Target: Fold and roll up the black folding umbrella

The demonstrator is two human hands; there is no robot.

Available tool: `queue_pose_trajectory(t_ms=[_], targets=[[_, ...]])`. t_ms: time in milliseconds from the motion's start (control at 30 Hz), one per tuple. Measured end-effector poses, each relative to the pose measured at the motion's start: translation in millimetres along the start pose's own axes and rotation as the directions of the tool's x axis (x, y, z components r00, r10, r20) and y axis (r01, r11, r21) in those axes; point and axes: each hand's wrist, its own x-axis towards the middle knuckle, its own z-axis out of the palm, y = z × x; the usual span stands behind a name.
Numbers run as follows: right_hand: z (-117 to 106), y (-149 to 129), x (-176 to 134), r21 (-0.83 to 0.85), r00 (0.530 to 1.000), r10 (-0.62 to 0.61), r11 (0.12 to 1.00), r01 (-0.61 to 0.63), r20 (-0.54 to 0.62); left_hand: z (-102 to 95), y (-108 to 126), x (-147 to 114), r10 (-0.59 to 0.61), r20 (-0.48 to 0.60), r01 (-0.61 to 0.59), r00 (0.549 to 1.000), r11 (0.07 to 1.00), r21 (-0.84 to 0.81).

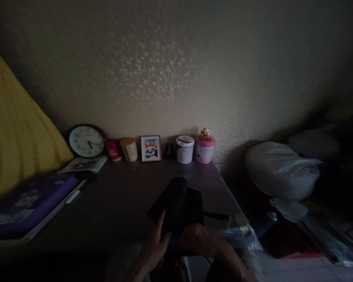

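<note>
A dark black item [176,199], cloth-like with a pointed left corner, lies at the near edge of the table. Its exact kind is too dark to make out. My left hand [155,248] is at its near left side, the index finger stretched along it and the other fingers curled in at the edge. Closed at the near right side of the same item is my right hand [198,239], its fingertips hidden in shadow. A thin black strap [216,215] runs rightward over the tabletop from the item.
Along the wall on the table [114,199] stand a round clock [87,141], a framed panda picture [151,149], a white tub [184,149] and a pink tub [205,152] with a figurine. A purple case [32,199] lies left by a yellow curtain [14,129]. A white plastic bag [282,168] sits right.
</note>
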Motion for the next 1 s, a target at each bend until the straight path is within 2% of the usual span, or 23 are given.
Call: queue_pose_trajectory(t_ms=[33,67,100,133,200,267,433,667,833,1000], targets=[[-3,1,-1,0.062,0.999,0.032,0.998,-0.031,-0.015,0.6,0,0,0.006,0.0,-0.006,1.0,1.0,-0.003],[-8,6,-2,0.096,0.992,0.092,0.992,-0.083,-0.089,1.4,-1,-1,0.01,0.002,-0.01,1.0,1.0,-0.004],[-13,13,-1,0.088,0.961,0.173,0.984,-0.157,-0.218,2.3,-1,-1,0.013,0.003,-0.013,1.0,1.0,-0.004],[-18,23,0,0.045,0.898,0.249,0.967,-0.25,-0.362,3.3,-2,-1,0.011,0.002,-0.011,1.0,1.0,0.002],[-24,45,2,-0.042,0.776,0.344,0.903,-0.429,-0.528,5.2,-3,-1,0.005,-0.006,-0.004,1.0,1.0,0.024],[-24,67,5,-0.06,0.729,0.37,0.87,-0.489,-0.576,6.5,-5,0,0.003,-0.015,-0.002,1.0,0.998,0.059],[-12,90,15,0.057,0.7,0.473,0.847,-0.529,-0.535,5.9,-9,2,0.084,-0.053,-0.076,0.995,0.987,0.142],[-9,86,33,0.381,0.618,0.559,0.829,-0.409,-0.553,7.2,-11,3,0.144,-0.114,-0.119,0.983,0.973,0.2],[-6,86,46,0.515,0.562,0.581,0.805,-0.294,-0.589,8.8,-15,5,0.188,-0.132,-0.16,0.973,0.967,0.199],[-12,78,57,0.583,0.605,0.544,0.797,-0.157,-0.581,9.4,-18,9,0.228,-0.118,-0.202,0.967,0.959,0.199]])
